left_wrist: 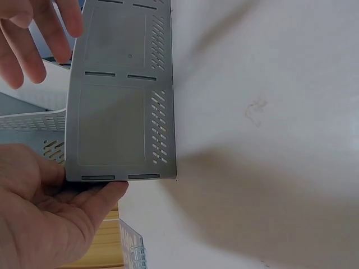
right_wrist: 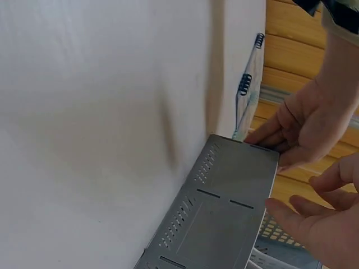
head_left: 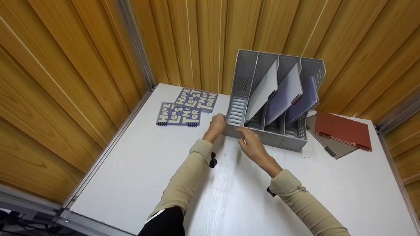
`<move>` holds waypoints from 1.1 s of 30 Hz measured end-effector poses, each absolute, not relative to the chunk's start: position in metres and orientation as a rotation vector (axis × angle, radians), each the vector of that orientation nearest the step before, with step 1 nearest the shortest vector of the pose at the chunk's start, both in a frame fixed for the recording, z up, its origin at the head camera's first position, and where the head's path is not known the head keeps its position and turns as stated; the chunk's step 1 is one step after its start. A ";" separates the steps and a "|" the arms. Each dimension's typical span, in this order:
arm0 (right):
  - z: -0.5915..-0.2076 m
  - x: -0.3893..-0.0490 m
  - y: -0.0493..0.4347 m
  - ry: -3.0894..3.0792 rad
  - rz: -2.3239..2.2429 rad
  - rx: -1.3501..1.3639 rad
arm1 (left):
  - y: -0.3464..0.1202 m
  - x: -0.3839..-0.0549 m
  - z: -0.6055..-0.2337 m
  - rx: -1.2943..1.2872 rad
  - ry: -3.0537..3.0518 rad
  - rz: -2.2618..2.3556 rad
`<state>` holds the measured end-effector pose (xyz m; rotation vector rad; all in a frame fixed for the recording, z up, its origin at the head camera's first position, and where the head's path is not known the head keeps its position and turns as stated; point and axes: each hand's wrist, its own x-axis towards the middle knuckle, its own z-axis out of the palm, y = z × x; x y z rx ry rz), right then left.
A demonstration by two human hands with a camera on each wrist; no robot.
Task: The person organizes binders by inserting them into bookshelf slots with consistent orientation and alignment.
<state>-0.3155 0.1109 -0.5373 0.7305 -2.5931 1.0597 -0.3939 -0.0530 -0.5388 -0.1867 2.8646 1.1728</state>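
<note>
A grey file organizer [head_left: 237, 131] with several upright compartments stands at the back of the table. My left hand [left_wrist: 61, 213] grips its front left corner, with the thumb at the inner side and fingers around the outer end. My right hand [head_left: 253, 146] is at the organizer's front rim, right of the left hand; its fingers are loosely bent, one fingertip right at the rim [right_wrist: 266, 208]. In the organizer lean a white spiral notebook [head_left: 264, 90], a pale purple one [head_left: 284, 93] and a darker blue-purple one [head_left: 303, 101], all right of the leftmost compartment.
Left of the organizer, two purple notebooks with cream lettering [head_left: 177, 114] overlap on the white table [head_left: 137, 164]. On the right a red spiral notebook [head_left: 344, 129] lies across a grey-beige one [head_left: 338, 149]. Wood-panelled walls [head_left: 197, 42] enclose the back and sides.
</note>
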 end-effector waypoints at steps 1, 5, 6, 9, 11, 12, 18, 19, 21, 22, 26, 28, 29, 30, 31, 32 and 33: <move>-0.540 -0.311 0.110 -2.582 1.047 0.784 | -0.054 -0.394 -0.539 -0.174 2.853 1.190; -0.551 -0.295 0.108 -2.568 0.986 0.962 | -0.066 -0.390 -0.545 -0.105 2.825 1.296; -0.554 -0.291 0.107 -2.568 0.971 1.002 | -0.071 -0.389 -0.548 -0.087 2.829 1.322; -0.560 -0.282 0.106 -2.560 0.908 1.087 | -0.089 -0.386 -0.553 -0.044 2.886 1.368; -0.561 -0.278 0.106 -2.558 0.879 1.125 | -0.104 -0.384 -0.553 -0.035 2.927 1.350; -0.561 -0.277 0.107 -2.560 0.871 1.140 | -0.112 -0.383 -0.554 -0.031 2.954 1.313; -0.560 -0.271 0.110 -2.603 0.864 1.192 | -0.169 -0.367 -0.567 -0.034 3.125 0.817; -0.560 -0.271 0.109 -2.602 0.864 1.198 | -0.179 -0.364 -0.571 -0.064 3.123 0.782; -0.562 -0.271 0.107 -2.588 0.865 1.210 | -0.198 -0.359 -0.579 -0.139 3.067 0.814; -0.563 -0.271 0.106 -2.577 0.866 1.215 | -0.205 -0.357 -0.583 -0.180 3.028 0.849; -0.567 -0.271 0.100 -2.523 0.887 1.229 | -0.222 -0.346 -0.591 -0.226 2.957 0.840; -0.569 -0.271 0.097 -2.506 0.904 1.232 | -0.223 -0.341 -0.592 -0.206 2.955 0.790; -0.570 -0.271 0.095 -2.502 0.910 1.235 | -0.222 -0.340 -0.592 -0.191 2.966 0.752; -0.571 -0.270 0.094 -2.501 0.916 1.237 | -0.221 -0.338 -0.592 -0.178 2.976 0.718; -0.571 -0.270 0.093 -2.502 0.928 1.238 | -0.219 -0.337 -0.591 -0.164 2.985 0.674; -0.571 -0.270 0.092 -2.503 0.937 1.239 | -0.217 -0.335 -0.590 -0.154 2.995 0.630; -0.570 -0.270 0.091 -2.507 0.942 1.238 | -0.215 -0.334 -0.590 -0.151 3.004 0.590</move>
